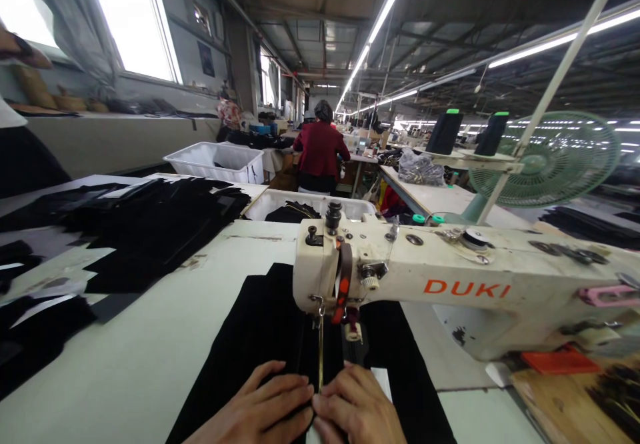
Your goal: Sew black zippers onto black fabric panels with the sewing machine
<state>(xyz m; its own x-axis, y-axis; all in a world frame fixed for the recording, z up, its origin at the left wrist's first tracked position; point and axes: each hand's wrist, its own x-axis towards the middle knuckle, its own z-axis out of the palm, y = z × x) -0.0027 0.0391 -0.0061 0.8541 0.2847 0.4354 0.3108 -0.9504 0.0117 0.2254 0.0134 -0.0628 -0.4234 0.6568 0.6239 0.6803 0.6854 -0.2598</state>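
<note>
A large piece of black fabric (240, 337) lies on the pale sewing table beneath the head of a sewing machine (390, 277). My left hand (267, 407) rests on the cloth just in front of the needle area, its fingertips bent onto the fabric. Close beside it, my right hand (357, 404) grips the same fabric with fingers drawn together. The fingertips of both hands nearly meet. Between them and the presser foot runs a narrow gold-coloured strip (321, 351). A white piece (383, 383) shows beside my right hand. What lies under the fingers is hidden.
Stacked black cut pieces (165, 231) cover the table's left side. White bins (220, 161) stand beyond. Thread cones (445, 131) and a green fan (550, 157) are at right. A person in red (321, 144) sits ahead; another person's arm (23, 51) shows far left.
</note>
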